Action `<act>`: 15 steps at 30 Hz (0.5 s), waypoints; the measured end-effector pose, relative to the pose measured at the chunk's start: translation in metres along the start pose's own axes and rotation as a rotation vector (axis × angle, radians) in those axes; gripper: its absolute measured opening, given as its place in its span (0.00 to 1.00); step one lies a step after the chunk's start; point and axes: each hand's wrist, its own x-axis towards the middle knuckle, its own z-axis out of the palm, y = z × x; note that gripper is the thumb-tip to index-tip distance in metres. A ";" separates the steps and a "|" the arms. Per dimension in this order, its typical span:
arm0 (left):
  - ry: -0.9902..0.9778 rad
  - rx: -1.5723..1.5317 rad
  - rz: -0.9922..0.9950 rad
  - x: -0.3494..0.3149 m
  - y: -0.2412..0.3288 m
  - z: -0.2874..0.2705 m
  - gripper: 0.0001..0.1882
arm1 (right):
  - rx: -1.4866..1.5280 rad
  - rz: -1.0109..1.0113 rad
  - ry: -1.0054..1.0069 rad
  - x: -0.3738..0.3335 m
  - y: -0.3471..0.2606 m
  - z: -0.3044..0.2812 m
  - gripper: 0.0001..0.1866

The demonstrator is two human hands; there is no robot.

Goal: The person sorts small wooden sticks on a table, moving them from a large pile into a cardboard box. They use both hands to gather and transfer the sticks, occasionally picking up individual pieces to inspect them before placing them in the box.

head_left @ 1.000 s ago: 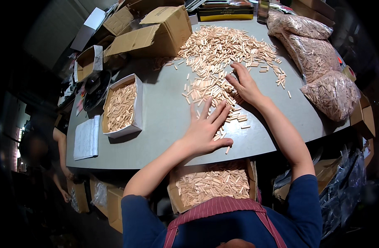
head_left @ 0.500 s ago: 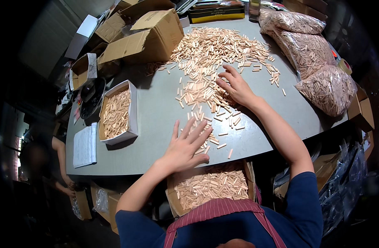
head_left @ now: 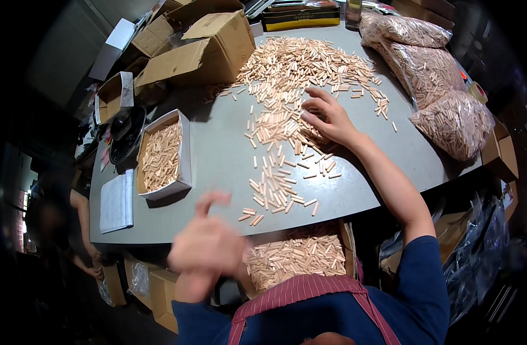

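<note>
A big heap of short wooden dowel pins (head_left: 301, 69) covers the far middle of the grey table (head_left: 217, 161), with a loose trail of pins (head_left: 278, 184) running to the near edge. My right hand (head_left: 327, 118) lies palm down on the pins, fingers spread. My left hand (head_left: 209, 244) is blurred at the table's near edge, beside a cardboard box of pins (head_left: 295, 259) in my lap; I cannot tell whether it holds anything.
A white box of pins (head_left: 163, 155) sits at the left, with a paper pad (head_left: 117, 201) before it. Open cardboard boxes (head_left: 200, 49) stand at the far left. Clear bags of pins (head_left: 442, 86) lie at the right. Another person's arm (head_left: 82, 230) is at the left edge.
My left hand has swept back off the table toward the lap box, dragging pins to the edge. My right hand has stayed on the pile, shifting slightly.
</note>
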 end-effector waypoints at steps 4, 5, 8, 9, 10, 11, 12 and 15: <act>0.033 -0.237 0.595 0.021 0.043 -0.001 0.27 | 0.016 -0.193 -0.177 -0.002 -0.019 -0.006 0.11; 0.046 -0.174 0.704 0.024 0.046 0.002 0.25 | 0.006 -0.258 -0.229 -0.002 -0.024 -0.003 0.10; 0.082 -0.023 0.905 0.027 0.046 0.011 0.18 | -0.027 -0.274 -0.310 -0.005 -0.025 0.006 0.08; 0.092 0.007 0.937 0.028 0.046 0.013 0.16 | -0.044 -0.277 -0.332 -0.005 -0.025 0.007 0.08; 0.102 0.030 0.957 0.028 0.047 0.016 0.14 | -0.039 -0.276 -0.336 -0.005 -0.025 0.007 0.07; 0.111 0.041 0.983 0.029 0.047 0.017 0.12 | -0.045 -0.271 -0.339 -0.005 -0.024 0.006 0.07; 0.121 0.055 1.000 0.029 0.045 0.019 0.10 | -0.051 -0.267 -0.343 -0.005 -0.023 0.005 0.07; 0.143 0.090 1.049 0.031 0.043 0.023 0.06 | -0.022 -0.277 -0.351 -0.006 -0.019 0.006 0.07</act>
